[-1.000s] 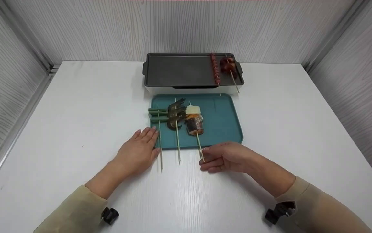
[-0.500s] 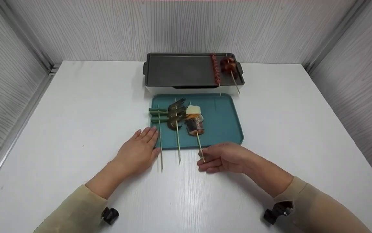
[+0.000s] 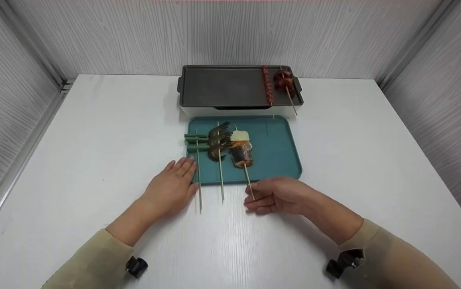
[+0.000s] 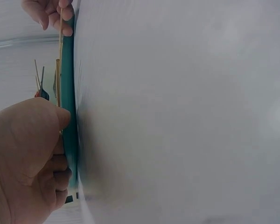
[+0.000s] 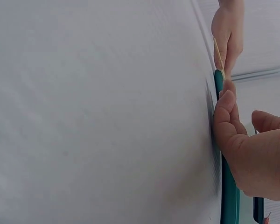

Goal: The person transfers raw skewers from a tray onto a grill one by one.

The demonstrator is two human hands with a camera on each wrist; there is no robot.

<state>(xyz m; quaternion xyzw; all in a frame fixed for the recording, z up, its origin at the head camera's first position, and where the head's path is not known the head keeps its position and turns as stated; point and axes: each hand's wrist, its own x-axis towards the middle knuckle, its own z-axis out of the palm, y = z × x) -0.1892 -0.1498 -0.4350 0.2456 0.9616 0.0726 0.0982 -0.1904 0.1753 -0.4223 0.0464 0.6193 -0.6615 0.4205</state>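
My right hand (image 3: 280,196) is at the front of the teal tray (image 3: 274,152), its fingers under the stick end of a skewer (image 3: 241,155) with a white, an orange and a dark-skinned chunk. In the left wrist view, the thumb of this right hand (image 4: 60,16) stands apart from its fingers. My left hand (image 3: 172,186) rests with extended fingers on the tray's front-left corner. Beside it lies a skewer of green stalk-like pieces (image 3: 197,148). Between that and the chunk skewer lies a skewer of brown prawns (image 3: 216,142). These sticks overhang the tray's front edge.
Behind the tray stands a black griddle (image 3: 222,86) on a white base. A thin red skewer (image 3: 267,86) and a skewer of reddish-brown curled pieces (image 3: 283,82) lie at its right end. Walls enclose the white table (image 3: 126,120) behind and on both sides.
My right hand has shifted very slightly left along the skewer's stick end. The left hand and the skewers stay where they were.
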